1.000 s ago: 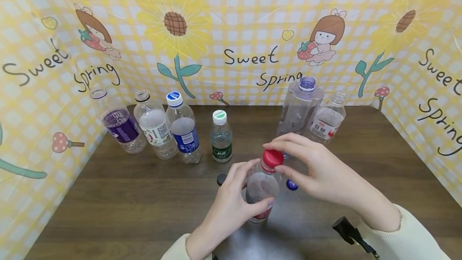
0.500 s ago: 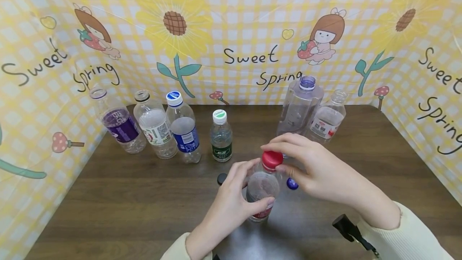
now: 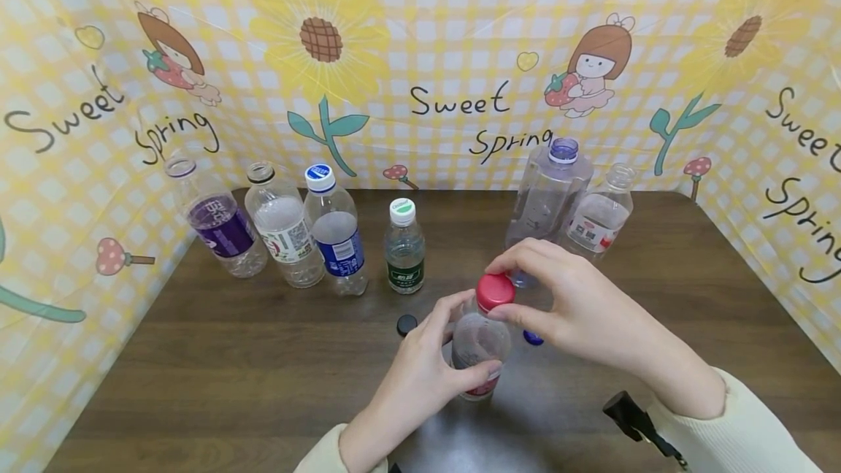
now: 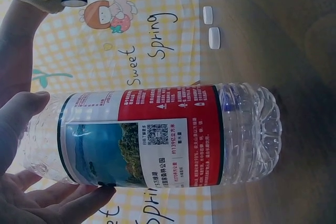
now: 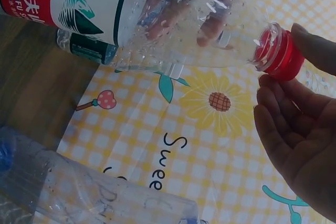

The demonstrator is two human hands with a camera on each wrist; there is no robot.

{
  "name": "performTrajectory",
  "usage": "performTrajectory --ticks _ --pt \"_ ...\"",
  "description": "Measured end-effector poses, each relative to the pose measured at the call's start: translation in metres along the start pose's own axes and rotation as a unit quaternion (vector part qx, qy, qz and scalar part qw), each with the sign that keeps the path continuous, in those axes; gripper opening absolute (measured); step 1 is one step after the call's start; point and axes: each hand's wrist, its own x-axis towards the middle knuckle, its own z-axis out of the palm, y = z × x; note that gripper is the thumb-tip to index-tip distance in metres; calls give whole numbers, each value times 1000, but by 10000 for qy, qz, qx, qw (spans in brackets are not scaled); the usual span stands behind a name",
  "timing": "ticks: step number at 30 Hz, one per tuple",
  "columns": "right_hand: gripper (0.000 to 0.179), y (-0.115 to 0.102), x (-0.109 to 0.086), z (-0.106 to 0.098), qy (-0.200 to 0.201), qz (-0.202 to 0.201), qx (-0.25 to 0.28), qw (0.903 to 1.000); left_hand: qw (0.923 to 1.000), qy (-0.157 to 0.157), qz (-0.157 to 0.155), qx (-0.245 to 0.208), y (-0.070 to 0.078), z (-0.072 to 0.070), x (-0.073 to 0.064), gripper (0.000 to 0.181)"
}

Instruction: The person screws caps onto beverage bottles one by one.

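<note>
A clear plastic water bottle (image 3: 482, 338) with a red, white and green label stands tilted near the table's middle. My left hand (image 3: 427, 360) grips its upper body, thumb on the near side. On its neck sits a red cap (image 3: 496, 290), which my right hand (image 3: 571, 301) pinches between thumb and fingers. The right wrist view shows the thumb on one side of the red cap (image 5: 289, 59) and fingertips at the other. Most of the label (image 4: 142, 135) shows in the left wrist view.
Behind stand a purple-labelled bottle (image 3: 223, 228), a white-labelled one (image 3: 285, 232), a blue-labelled one (image 3: 338, 243) and a small green-labelled one (image 3: 405, 268). Two bottles without caps (image 3: 545, 188) (image 3: 596, 221) stand back right. A black cap (image 3: 406, 325) and a blue cap (image 3: 533, 338) lie near the hands.
My right thumb has shifted left along the red cap's near edge, and more of the cap's top shows. My left hand keeps its hold, with the bottle almost in place.
</note>
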Motion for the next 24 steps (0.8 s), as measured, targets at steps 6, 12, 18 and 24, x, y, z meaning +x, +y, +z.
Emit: performTrajectory --ticks 6,12,18,24 --pt "31 -1 1 3 -113 620 -46 9980 10000 57 51 2 0 1 0 71" --pt "51 0 0 -2 -527 815 92 9952 10000 1 9 -40 1 0 0 72" --pt "57 4 -1 -10 -888 275 359 9950 10000 -30 -15 -25 1 -1 1 72" --pt "53 5 1 -10 -922 -338 296 9947 10000 36 45 44 1 0 1 71"
